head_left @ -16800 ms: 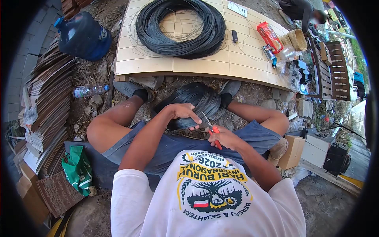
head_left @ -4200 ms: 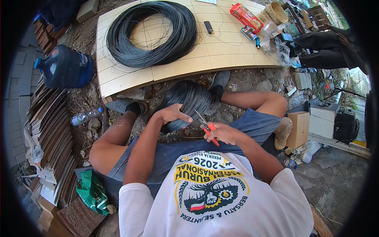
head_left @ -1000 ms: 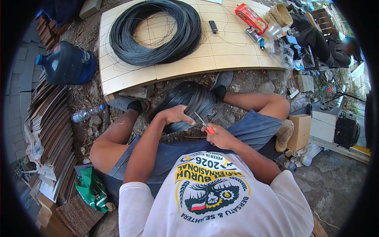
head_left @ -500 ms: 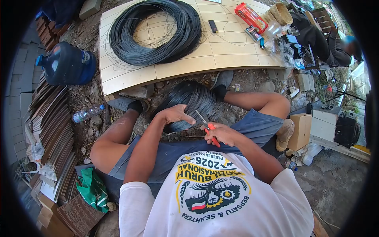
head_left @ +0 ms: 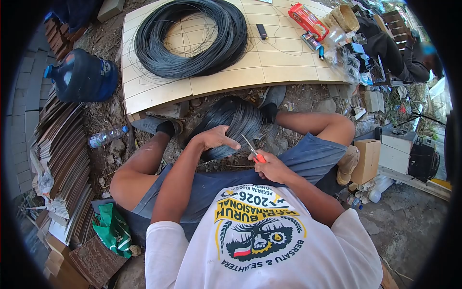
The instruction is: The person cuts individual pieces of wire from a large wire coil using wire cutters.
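Observation:
My left hand (head_left: 217, 138) grips the near side of a bundle of thin black strands (head_left: 236, 118) between my knees, its thumb lying across the strands. The bundle is curved and shiny, its far end close to the table's front edge. Just right of that thumb, my right hand (head_left: 270, 167) is wrapped round red-handled scissors (head_left: 260, 158). Their thin metal blades point up and left, with the tips beside the bundle. Most of the handles is hidden by my fingers.
A large coil of black strands (head_left: 144, 45) lies on the low wooden table (head_left: 284, 62), near a small black device (head_left: 261, 32) and a red packet (head_left: 308, 21). Left are a blue water jug (head_left: 84, 77) and stacked sheets (head_left: 62, 168). Another person (head_left: 414, 62) sits at far right.
My right hand has closed the scissors' handles together; they were spread before. The blades have shifted slightly to the right. My left hand stays on the bundle.

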Tool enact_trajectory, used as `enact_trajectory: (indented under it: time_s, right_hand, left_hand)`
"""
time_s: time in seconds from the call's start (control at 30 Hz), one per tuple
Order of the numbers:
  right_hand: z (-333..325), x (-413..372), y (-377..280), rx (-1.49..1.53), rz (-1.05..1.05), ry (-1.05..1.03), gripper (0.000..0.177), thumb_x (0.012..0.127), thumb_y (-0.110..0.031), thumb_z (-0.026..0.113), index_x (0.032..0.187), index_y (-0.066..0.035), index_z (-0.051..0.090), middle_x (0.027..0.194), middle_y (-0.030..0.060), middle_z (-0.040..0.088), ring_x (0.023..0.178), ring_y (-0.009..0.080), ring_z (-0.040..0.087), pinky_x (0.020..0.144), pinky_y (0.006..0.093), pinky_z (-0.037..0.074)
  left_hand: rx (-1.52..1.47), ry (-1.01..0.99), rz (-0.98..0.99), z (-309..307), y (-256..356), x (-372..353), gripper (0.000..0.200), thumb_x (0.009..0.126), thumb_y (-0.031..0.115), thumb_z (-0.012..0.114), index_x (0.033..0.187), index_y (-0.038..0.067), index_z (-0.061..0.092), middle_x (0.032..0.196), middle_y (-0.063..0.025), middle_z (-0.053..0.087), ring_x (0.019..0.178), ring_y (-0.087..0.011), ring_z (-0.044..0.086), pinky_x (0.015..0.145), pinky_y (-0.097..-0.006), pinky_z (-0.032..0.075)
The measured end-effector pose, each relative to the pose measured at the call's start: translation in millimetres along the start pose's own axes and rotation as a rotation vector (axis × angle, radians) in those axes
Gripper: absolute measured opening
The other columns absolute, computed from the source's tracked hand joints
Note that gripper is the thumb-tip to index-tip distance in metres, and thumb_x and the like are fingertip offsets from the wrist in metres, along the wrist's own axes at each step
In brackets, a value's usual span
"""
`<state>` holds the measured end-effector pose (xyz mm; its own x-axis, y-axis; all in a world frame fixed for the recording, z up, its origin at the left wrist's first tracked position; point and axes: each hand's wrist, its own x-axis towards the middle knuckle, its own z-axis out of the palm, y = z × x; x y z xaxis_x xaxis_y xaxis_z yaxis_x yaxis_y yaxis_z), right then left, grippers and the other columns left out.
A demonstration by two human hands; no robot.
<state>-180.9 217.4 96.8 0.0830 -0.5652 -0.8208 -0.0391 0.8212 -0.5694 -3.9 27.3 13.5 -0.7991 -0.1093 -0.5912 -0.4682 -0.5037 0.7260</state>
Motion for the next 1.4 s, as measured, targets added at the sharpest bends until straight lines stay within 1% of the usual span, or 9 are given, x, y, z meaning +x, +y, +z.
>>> enact_trajectory:
  time_s: [0.1,0.17,0.27,0.5,0.6,0.77,0.9,1.07,1.4]
  right_hand:
    - [-5,1,-5,0.035,0.058,-0.027,0.042,0.090,-0.004,0.055,0.131,-0.004,0.051,0.086,0.0038,0.057,0.073,0.0132,0.059,0.064,0.0274,0.050]
    - [-8,8,-3,0.205,0.103,-0.083,0.049,0.088,-0.011,0.061,0.134,-0.002,0.050,0.092,0.0054,0.059,0.080,0.0145,0.060,0.062,0.0283,0.050]
    - [-9,12,-14,0.168,0.142,-0.078,0.054,0.087,-0.013,0.061,0.139,-0.001,0.049,0.094,0.0065,0.059,0.083,0.0152,0.061,0.063,0.0287,0.051]
    - [-6,11,-11,0.106,0.094,-0.079,0.049,0.089,-0.010,0.058,0.137,-0.002,0.050,0.089,0.0046,0.058,0.075,0.0134,0.059,0.060,0.0279,0.049]
    - [-3,6,-10,0.064,0.058,-0.054,0.040,0.090,-0.007,0.057,0.129,-0.004,0.053,0.083,0.0028,0.056,0.071,0.0118,0.057,0.058,0.0274,0.047]
    - [2,12,8,-0.014,-0.084,0.050,0.032,0.089,-0.004,0.058,0.121,-0.006,0.055,0.077,0.0010,0.055,0.069,0.0105,0.054,0.058,0.0276,0.045]
    - [1,4,-4,0.006,-0.019,0.012,0.036,0.089,-0.006,0.058,0.125,-0.007,0.053,0.081,0.0014,0.057,0.072,0.0114,0.056,0.061,0.0292,0.047]
    - [-3,12,-12,0.182,0.118,-0.057,0.049,0.089,-0.011,0.059,0.136,-0.004,0.049,0.091,0.0043,0.060,0.079,0.0138,0.060,0.065,0.0291,0.050]
    - [-2,9,-13,0.128,0.074,-0.063,0.044,0.089,-0.010,0.060,0.132,-0.004,0.053,0.091,0.0041,0.058,0.077,0.0139,0.058,0.067,0.0285,0.050]
  left_hand:
    - [-0.001,-0.002,-0.030,0,-1,3,0.056,0.072,0.013,0.087,0.118,-0.003,0.060,0.097,-0.0097,0.070,0.075,-0.0158,0.068,0.066,-0.0318,0.058]
    - [0.047,0.006,-0.059,-2,-3,5,0.056,0.071,0.013,0.088,0.118,-0.003,0.061,0.097,-0.0099,0.070,0.075,-0.0157,0.068,0.066,-0.0322,0.058]
    - [0.046,-0.005,-0.054,-4,-8,7,0.056,0.071,0.013,0.088,0.117,-0.003,0.061,0.097,-0.0103,0.070,0.075,-0.0159,0.068,0.066,-0.0322,0.058]
    - [0.066,0.009,-0.060,-4,-5,4,0.055,0.070,0.014,0.088,0.116,-0.003,0.062,0.097,-0.0097,0.070,0.079,-0.0152,0.067,0.071,-0.0318,0.057]
    - [0.028,-0.021,-0.067,-2,4,-2,0.057,0.070,0.015,0.089,0.116,-0.004,0.062,0.098,-0.0096,0.070,0.081,-0.0150,0.067,0.072,-0.0317,0.057]
    - [0.088,0.048,-0.036,-11,-19,14,0.060,0.068,0.020,0.090,0.117,-0.003,0.063,0.102,-0.0079,0.070,0.090,-0.0150,0.065,0.084,-0.0307,0.052]
    - [0.095,0.032,-0.057,-15,-28,19,0.060,0.068,0.022,0.090,0.117,-0.001,0.063,0.103,-0.0065,0.070,0.093,-0.0139,0.063,0.089,-0.0293,0.049]
    - [0.070,-0.033,-0.094,1,13,-7,0.070,0.066,0.025,0.091,0.123,-0.004,0.062,0.112,-0.0099,0.069,0.104,-0.0172,0.062,0.097,-0.0306,0.045]
    - [0.102,-0.032,-0.094,-2,6,-3,0.079,0.062,0.030,0.093,0.125,-0.006,0.061,0.119,-0.0126,0.067,0.108,-0.0188,0.061,0.100,-0.0308,0.044]
